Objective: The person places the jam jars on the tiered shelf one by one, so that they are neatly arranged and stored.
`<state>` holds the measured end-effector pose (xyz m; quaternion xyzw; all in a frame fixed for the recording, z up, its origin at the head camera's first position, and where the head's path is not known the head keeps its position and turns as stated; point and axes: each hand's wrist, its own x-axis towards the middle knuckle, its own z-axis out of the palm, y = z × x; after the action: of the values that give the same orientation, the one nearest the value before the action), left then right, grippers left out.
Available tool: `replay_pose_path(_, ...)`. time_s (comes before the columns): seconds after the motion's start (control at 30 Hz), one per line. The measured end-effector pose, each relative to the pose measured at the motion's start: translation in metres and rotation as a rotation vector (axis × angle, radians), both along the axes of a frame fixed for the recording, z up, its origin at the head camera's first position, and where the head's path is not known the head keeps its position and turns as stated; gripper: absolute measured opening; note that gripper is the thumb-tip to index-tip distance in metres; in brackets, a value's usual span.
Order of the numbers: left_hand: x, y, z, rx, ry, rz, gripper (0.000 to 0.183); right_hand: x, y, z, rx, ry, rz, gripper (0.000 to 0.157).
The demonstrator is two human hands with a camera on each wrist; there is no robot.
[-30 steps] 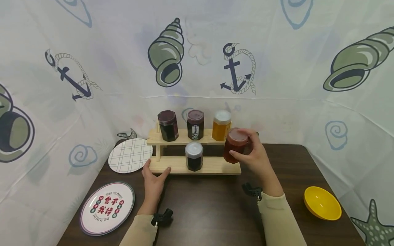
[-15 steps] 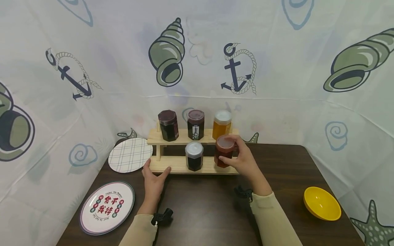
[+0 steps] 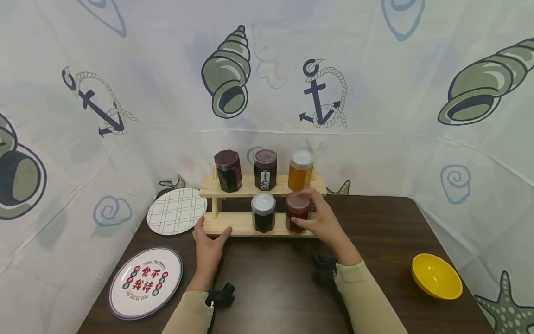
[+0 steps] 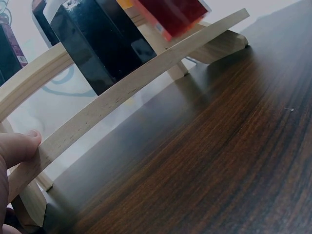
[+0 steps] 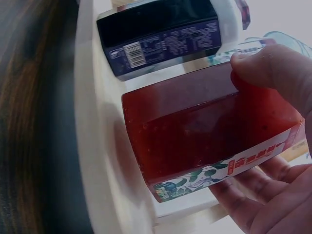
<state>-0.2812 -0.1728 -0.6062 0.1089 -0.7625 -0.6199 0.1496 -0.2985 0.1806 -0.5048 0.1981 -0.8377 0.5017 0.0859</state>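
My right hand (image 3: 327, 225) holds a red jam jar (image 3: 297, 211) by its sides, thumb on one face and fingers on the opposite one. In the right wrist view the jar's base is close over the lower tier of a two-tier wooden rack (image 3: 231, 225). Beside it on that tier stands a dark jar with a white lid (image 3: 263, 213). My left hand (image 3: 207, 253) grips the rack's lower left end, with the thumb (image 4: 24, 144) on the board's front edge. Along the upper tier are two dark jars (image 3: 228, 171) and an amber jar (image 3: 300, 171).
A checked plate (image 3: 175, 211) lies left of the rack, and a white plate with red lettering (image 3: 146, 283) is nearer on the left. A yellow bowl (image 3: 435, 276) stands at the right of the dark wooden table (image 3: 275, 283). Printed cloth hangs behind.
My right hand has brought the red jam jar left and down, from the rack's right end to beside the white-lidded jar. The left hand has stayed in place.
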Motion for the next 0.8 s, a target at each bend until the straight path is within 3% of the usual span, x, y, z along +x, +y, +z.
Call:
replay_pose_path(0.27,0.0004,0.0012,-0.0012,0.003,0.001,0.004,0.107,-0.0025,-0.0007,-0.0095,-0.018,-0.008,0.004,0.07)
replay_pose_path(0.8,0.0023,0.0016,0.0006,-0.001,0.003,0.007,0.106,-0.0034,-0.0017,-0.0095,-0.02,-0.021,0.032,0.073)
